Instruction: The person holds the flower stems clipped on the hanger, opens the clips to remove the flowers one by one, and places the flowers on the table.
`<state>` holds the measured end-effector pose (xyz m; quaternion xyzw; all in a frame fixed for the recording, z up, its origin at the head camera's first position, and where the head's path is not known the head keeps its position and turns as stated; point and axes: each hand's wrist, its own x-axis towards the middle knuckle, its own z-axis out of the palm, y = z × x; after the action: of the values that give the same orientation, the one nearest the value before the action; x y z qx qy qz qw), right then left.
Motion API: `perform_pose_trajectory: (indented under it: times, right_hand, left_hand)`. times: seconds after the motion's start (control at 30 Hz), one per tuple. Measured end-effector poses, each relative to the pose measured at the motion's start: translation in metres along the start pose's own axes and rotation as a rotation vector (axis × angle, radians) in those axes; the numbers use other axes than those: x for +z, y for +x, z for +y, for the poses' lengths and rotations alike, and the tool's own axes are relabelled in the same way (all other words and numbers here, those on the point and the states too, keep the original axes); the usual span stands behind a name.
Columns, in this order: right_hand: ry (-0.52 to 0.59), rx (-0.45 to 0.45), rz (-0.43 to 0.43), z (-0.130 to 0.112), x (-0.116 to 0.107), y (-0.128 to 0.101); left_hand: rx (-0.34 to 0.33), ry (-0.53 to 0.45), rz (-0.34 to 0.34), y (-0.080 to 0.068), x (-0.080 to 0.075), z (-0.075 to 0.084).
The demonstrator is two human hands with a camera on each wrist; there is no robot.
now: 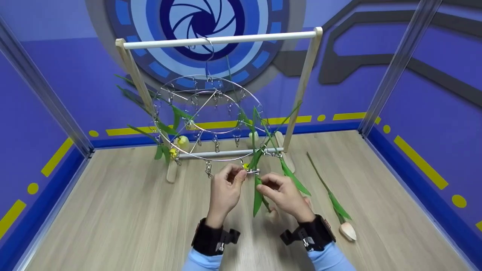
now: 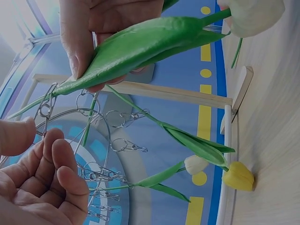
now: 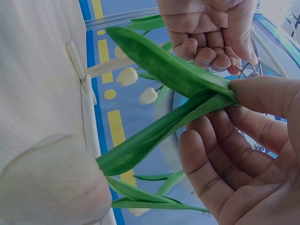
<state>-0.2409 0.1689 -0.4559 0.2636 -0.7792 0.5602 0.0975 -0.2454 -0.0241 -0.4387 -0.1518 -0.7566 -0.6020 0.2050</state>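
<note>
In the head view, my left hand [image 1: 226, 190] pinches a wire clip [image 2: 46, 108] on the near rim of a round metal clip hanger [image 1: 229, 81]. Beside it, my right hand [image 1: 288, 195] holds a pale artificial tulip [image 3: 54, 180] between thumb and fingers, at the base of its green leaves [image 3: 164, 70]. This tulip hangs bloom down, and its thin stem passes up by the clip in the left wrist view. Other tulips hang head down from the ring, among them a yellow tulip [image 2: 238, 176] and a white tulip [image 2: 195, 164].
The hanger hooks over the white top bar [image 1: 263, 37] of a wooden-sided rack on the table [image 1: 128, 222]. A loose pale tulip [image 1: 347, 231] lies to the right of my right hand. Blue printed panels [image 1: 444, 113] enclose the table at the back and sides.
</note>
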Motion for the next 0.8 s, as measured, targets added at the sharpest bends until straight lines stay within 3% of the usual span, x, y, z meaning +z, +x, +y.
perform_pose_trajectory:
  times: [0.8]
  right_hand:
    - [-0.013,0.031,-0.022,-0.0025,-0.0011,-0.0007]
  left_hand:
    - [0.007,-0.011,0.061,-0.0021,0.0011,0.0005]
